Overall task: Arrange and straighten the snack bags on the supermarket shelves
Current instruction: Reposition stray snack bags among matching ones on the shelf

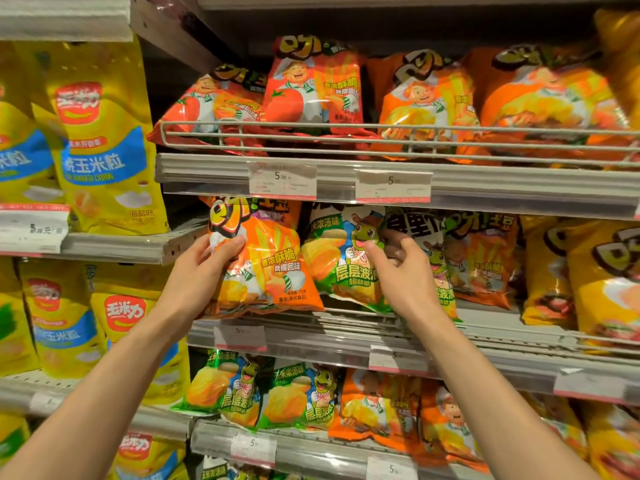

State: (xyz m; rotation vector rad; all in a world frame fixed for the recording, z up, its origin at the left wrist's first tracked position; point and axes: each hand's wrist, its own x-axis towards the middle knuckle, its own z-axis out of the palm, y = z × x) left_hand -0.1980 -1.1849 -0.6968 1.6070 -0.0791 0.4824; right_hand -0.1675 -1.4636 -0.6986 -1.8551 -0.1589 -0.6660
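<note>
Orange, glossy and crinkled, the chip bag stands upright at the left end of the middle shelf, long axis vertical, printed face toward me. My left hand grips its left edge, thumb across the front. My right hand hangs loosely curled at the neighbouring green-and-blue bag, holding nothing. Price tags on the rail above read 5.90.
</note>
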